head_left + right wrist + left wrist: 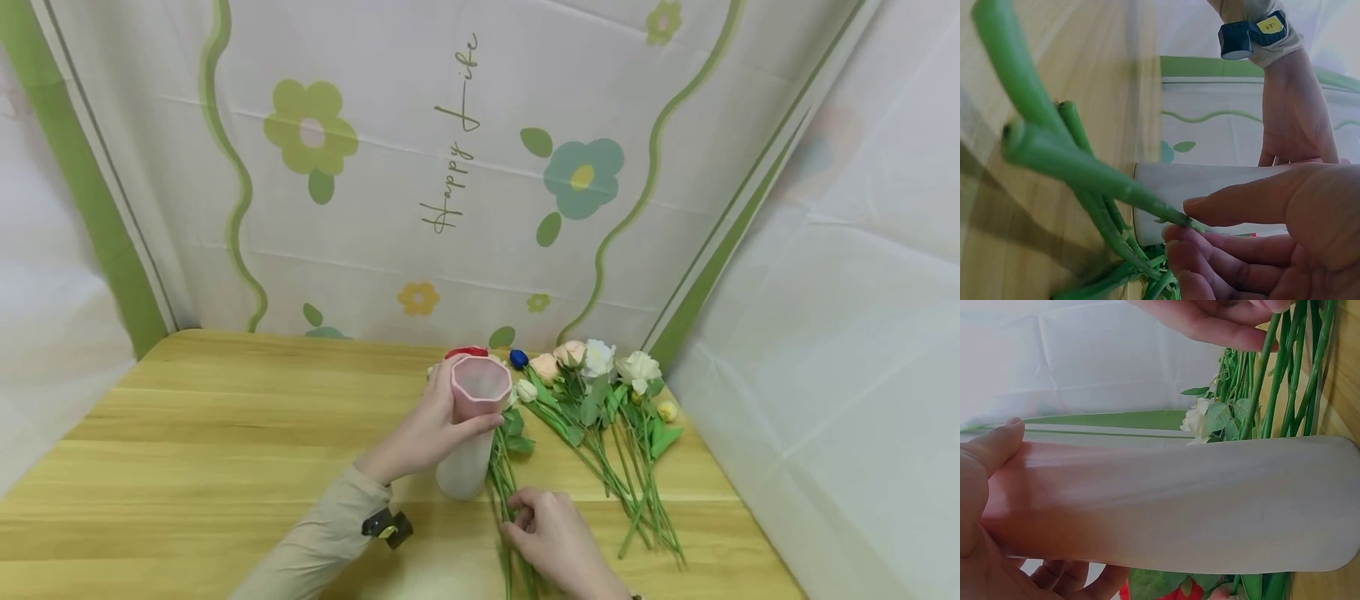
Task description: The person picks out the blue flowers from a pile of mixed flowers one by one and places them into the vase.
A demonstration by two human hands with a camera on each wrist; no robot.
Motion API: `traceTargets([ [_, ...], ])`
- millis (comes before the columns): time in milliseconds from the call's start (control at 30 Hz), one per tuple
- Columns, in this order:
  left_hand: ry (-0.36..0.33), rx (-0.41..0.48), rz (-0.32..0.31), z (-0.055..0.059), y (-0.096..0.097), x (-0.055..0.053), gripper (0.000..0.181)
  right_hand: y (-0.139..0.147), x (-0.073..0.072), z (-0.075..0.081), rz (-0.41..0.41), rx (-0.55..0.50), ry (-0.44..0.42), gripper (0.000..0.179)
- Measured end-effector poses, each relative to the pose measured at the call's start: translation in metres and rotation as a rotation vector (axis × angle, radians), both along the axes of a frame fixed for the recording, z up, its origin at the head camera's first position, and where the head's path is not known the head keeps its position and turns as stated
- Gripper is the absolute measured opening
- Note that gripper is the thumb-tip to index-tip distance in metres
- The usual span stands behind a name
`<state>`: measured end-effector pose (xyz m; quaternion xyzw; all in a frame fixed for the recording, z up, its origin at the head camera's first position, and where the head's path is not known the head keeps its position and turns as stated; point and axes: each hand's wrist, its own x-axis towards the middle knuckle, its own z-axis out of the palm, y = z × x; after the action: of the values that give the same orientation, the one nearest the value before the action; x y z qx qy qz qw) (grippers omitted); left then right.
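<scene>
Left hand (pixel 426 432) grips angular-rimmed vase (pixel 1179 503); right hand (pixel 557 535) pinches stem (pixel 1100 176)

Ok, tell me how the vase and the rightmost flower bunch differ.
The vase is held roughly upright; the rightmost bunch lies on the table. The vase is pink fading to whitish; the bunch mixes white, peach, yellow and green. The left hand grips the vase; no hand touches the bunch. Both include pale tones.

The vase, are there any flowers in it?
Empty of flowers: in the head view no stem passes through the open mouth of the vase, and the nearest stems are outside.
</scene>
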<state>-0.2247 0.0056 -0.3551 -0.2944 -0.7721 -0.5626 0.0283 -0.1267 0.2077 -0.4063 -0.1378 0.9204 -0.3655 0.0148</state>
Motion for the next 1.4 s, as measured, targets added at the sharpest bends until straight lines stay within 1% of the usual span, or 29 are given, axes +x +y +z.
traceTargets([
  [200, 0.015, -0.011, 0.007, 0.001, 0.001, -0.003, 0.086, 0.001, -0.001, -0.001, -0.002, 0.024, 0.019, 0.014],
  [367, 0.025, -0.005, 0.007, 0.003, 0.001, -0.003, 0.085, 0.002, -0.002, 0.001, -0.008, 0.024, 0.011, 0.015],
  [433, 0.023, -0.006, 0.008, 0.004, 0.001, -0.003, 0.085, 0.002, -0.002, 0.003, -0.007, 0.017, 0.004, 0.014],
  [600, 0.011, -0.01, 0.008, 0.003, 0.0, -0.003, 0.086, 0.003, -0.001, 0.006, 0.005, 0.008, 0.025, 0.01],
  [833, 0.017, -0.021, 0.009, 0.002, 0.0, -0.003, 0.087, 0.002, 0.002, 0.008, -0.02, 0.022, 0.016, 0.008],
  [967, 0.021, -0.024, 0.011, 0.003, 0.0, -0.003, 0.088, 0.003, 0.003, 0.01, -0.023, 0.011, 0.023, 0.009],
  [1167, 0.027, -0.024, 0.003, 0.005, 0.002, -0.002, 0.087, 0.008, 0.003, 0.013, -0.048, 0.002, -0.001, 0.011],
  [1400, 0.012, -0.022, 0.003, 0.002, 0.001, -0.001, 0.088, 0.014, 0.0, 0.013, -0.069, 0.016, 0.023, 0.013],
])
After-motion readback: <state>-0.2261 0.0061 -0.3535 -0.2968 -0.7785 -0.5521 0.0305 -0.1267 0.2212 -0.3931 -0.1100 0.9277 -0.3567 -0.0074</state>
